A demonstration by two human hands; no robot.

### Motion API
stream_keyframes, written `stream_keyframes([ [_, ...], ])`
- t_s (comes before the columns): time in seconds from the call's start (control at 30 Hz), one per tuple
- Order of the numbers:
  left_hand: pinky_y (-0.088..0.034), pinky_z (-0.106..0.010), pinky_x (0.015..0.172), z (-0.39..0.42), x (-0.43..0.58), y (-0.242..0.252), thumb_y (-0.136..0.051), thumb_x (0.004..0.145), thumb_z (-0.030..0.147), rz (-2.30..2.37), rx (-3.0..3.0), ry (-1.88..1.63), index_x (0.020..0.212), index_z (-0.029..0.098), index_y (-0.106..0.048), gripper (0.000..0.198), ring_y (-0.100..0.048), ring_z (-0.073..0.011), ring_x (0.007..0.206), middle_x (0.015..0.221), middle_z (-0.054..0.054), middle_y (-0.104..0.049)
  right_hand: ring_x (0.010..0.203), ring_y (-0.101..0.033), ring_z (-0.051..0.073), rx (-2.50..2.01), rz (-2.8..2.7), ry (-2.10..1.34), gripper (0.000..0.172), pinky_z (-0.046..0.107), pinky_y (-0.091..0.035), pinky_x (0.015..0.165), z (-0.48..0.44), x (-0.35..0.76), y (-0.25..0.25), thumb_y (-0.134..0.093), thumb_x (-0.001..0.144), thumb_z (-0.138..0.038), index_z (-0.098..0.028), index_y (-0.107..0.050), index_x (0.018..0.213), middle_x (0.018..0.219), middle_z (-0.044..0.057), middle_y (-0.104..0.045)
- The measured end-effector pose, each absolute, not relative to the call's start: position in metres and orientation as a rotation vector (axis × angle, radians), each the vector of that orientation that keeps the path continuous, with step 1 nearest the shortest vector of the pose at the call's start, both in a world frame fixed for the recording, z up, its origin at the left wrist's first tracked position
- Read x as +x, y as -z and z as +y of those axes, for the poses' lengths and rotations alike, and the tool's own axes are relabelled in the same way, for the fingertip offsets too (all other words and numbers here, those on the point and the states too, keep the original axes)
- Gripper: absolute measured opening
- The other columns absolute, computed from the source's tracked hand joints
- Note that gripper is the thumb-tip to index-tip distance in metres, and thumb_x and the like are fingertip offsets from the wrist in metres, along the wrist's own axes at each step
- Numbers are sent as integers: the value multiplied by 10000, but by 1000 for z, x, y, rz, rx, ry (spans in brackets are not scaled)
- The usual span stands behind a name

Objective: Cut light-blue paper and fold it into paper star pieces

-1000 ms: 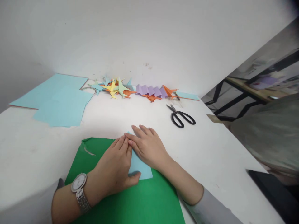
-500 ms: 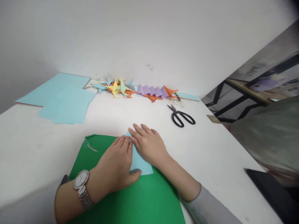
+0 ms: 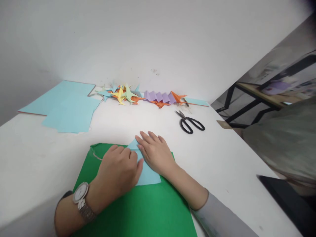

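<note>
A folded piece of light blue paper (image 3: 149, 174) lies over the upper part of a green sheet (image 3: 148, 210). My right hand (image 3: 156, 153) rests flat on its right side, fingers stretched toward the paper's pointed top. At the paper's left side is my left hand (image 3: 119, 169), with a wristwatch (image 3: 81, 194) on its wrist. Its fingers are curled in and the thumb lies over the paper. The left fingertips are hidden, so I cannot make out whether they grip the paper's edge.
Black-handled scissors (image 3: 189, 122) lie beyond my right hand. Along the wall are folded paper shapes (image 3: 123, 94) and a pleated purple paper strip (image 3: 159, 96). Light blue sheets (image 3: 69, 108) overlap at the back left. A dark flat object (image 3: 281, 197) juts over the table's right edge near a person's clothing (image 3: 283, 141).
My left hand's fingers, laid out flat before, have curled in, and the hand has shifted slightly left, baring more of the paper's top. My right hand stays on the paper.
</note>
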State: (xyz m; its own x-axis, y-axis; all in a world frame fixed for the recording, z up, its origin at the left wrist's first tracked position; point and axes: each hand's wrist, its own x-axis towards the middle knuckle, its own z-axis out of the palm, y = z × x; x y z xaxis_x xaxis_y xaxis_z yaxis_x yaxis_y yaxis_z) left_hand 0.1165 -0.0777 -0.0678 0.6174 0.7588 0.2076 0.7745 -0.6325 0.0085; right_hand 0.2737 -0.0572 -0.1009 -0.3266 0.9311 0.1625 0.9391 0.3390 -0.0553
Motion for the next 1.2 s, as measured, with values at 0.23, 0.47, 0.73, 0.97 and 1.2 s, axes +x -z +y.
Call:
stream_keyframes([
  [0.23, -439, -410, 748, -48, 108, 83, -391, 868, 285, -1231, -2786, 336, 932, 170, -632, 275, -513, -248, 889, 978, -110, -587, 1259, -330, 278, -1686, -2388, 13, 393, 499, -297, 973, -59, 275, 104, -290, 930, -292, -259, -421, 1299, 1383, 33, -408],
  [0.47, -452, -407, 771, -51, 110, 83, -394, 850, 147, -1149, -2863, 367, 872, 146, -640, 247, -505, -237, 885, 923, -115, -583, 1226, -373, 283, -1744, -2230, -22, 380, 461, -297, 975, -61, 281, 102, -420, 875, -306, -146, -506, 1209, 1311, 109, -482],
  [0.73, -456, -463, 820, -54, 112, 94, -442, 822, 188, -1242, -2874, 564, 927, 123, -624, 220, -495, -271, 981, 1048, -154, -563, 1141, -472, 248, -1675, -2038, -176, 189, 426, -342, 942, -59, 282, 108, -571, 786, -263, -176, -640, 938, 1158, 98, -602],
  [0.97, -504, -331, 751, -36, 112, 87, -474, 739, 99, -1615, -3251, 1122, 939, 163, -638, 266, -595, -160, 810, 898, -58, -636, 932, -542, 227, -1620, -1882, -328, 287, 381, -413, 821, -56, 282, 101, -551, 795, -303, -139, -608, 1024, 1009, 102, -640],
  [1.2, -493, -309, 659, -25, 120, 74, -589, 697, 268, -2197, -3248, 1408, 827, 125, -651, 203, -615, -168, 696, 733, -45, -678, 476, -369, 91, -1370, -1494, -999, 247, 217, -301, 453, -53, 284, 94, -564, 760, -391, -167, -565, 655, 503, -61, -407],
])
